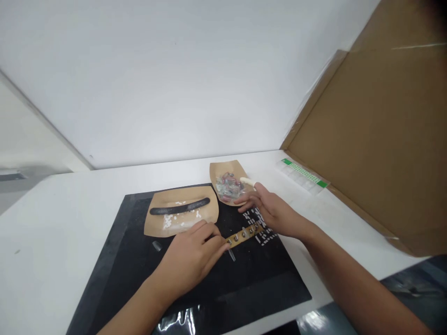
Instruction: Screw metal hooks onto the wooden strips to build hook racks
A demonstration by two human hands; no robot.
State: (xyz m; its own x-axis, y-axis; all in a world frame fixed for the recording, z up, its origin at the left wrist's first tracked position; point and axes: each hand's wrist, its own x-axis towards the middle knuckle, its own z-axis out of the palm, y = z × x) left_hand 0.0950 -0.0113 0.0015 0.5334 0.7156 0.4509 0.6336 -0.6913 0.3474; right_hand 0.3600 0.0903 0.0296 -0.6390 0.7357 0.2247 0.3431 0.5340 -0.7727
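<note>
Upon one black mat [118, 279] lie two clear slivers [232, 255] and one gold strip [240, 236], the left hand [197, 244] clamped on its end, the right hand [274, 207] spread. Beyond, one tray [150, 227] holds one black file [179, 207] and white bits [168, 221]; a second tray [224, 166], clear pieces [228, 186].

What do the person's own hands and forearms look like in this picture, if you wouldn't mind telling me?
Both forearms show no sleeves, watch or bracelet. The left hand wears no glove. The right hand is ungloved too, except for a smooth, off-white cover over one digit.
</note>
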